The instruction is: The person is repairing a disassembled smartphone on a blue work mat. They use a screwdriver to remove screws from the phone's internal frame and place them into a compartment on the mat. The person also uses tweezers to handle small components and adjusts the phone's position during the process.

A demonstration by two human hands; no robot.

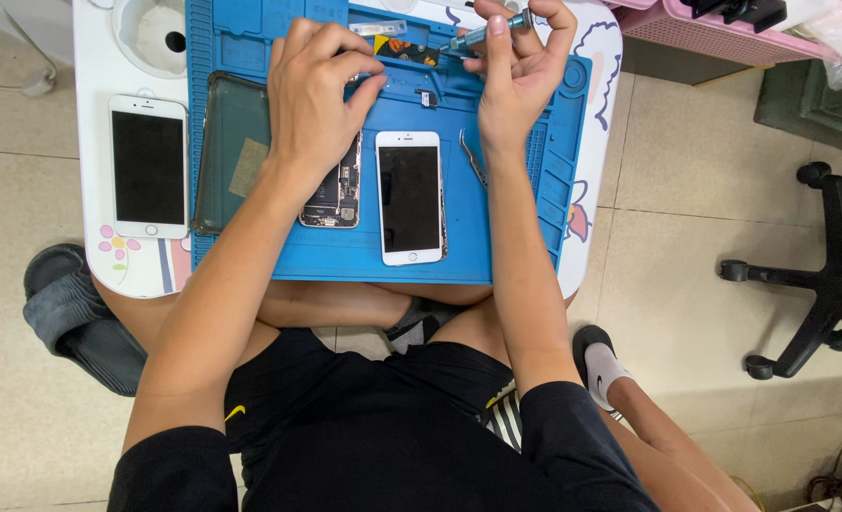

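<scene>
My right hand [521,66] grips a small teal screwdriver [483,36] whose tip points left toward a small part with orange on it [397,47] near the top of the blue work mat [468,237]. My left hand [317,90] has its fingers curled and pressed down beside that part; whether it pinches anything is hidden. Below my left wrist lies an opened phone body [334,199] showing its insides. A white phone screen [410,197] lies face up beside it. Metal tweezers [472,158] rest by my right wrist.
A second white phone [149,166] lies on the white table [94,114] left of the mat, next to a dark clear phone case [231,152]. A white round holder [160,33] is at top left. Black chair base [819,275] and pink basket [715,33] stand right.
</scene>
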